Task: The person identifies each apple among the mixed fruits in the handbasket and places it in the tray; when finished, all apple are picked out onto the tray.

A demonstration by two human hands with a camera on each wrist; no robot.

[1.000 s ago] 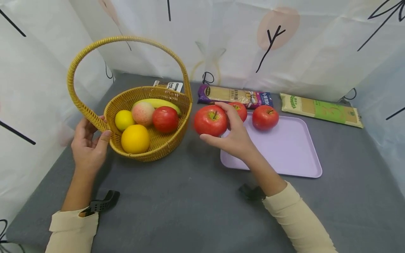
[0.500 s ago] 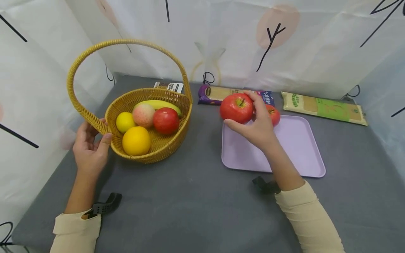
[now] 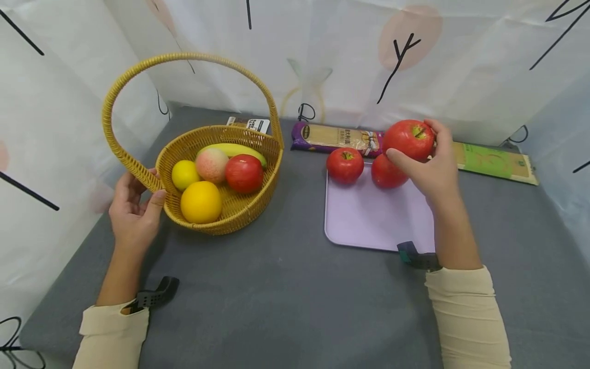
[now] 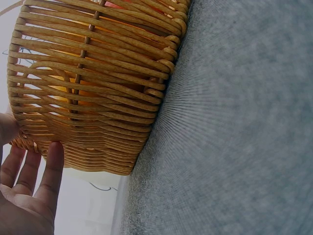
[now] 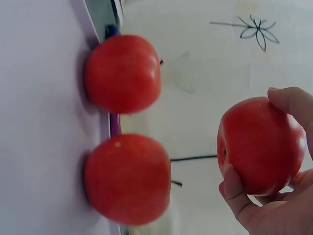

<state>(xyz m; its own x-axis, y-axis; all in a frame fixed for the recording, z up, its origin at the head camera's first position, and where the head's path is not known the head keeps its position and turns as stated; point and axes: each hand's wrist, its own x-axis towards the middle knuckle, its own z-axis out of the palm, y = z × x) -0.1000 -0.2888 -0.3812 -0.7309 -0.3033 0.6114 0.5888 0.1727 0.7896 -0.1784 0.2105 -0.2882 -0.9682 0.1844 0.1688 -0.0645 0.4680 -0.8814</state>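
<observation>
My left hand (image 3: 137,215) grips the left side of a yellow woven basket (image 3: 246,215) where its tall handle meets the rim. In the left wrist view, fingertips press against the basket's slatted wall (image 4: 98,122). A yellow ball-like fruit, an orange (image 3: 201,202), a peach (image 3: 212,165), a red apple (image 3: 244,174) and a banana (image 3: 235,150) lie inside. My right hand (image 3: 440,174) holds a large red apple (image 3: 407,139) between thumb and fingers, raised over the lilac tray (image 3: 373,220). Two more red apples (image 5: 123,73) sit side by side at the tray's back edge.
Behind the tray lie a purple noodle packet (image 3: 329,138) and a green-and-cream packet (image 3: 495,164). Another small package (image 3: 258,124) shows behind the basket. A white patterned cloth (image 3: 341,61) hangs along the back of the grey table (image 3: 276,292).
My right hand has carried the apple rightwards from beside the basket to over the tray's back right, uncovering the left tray apple. The left hand has stayed on the basket.
</observation>
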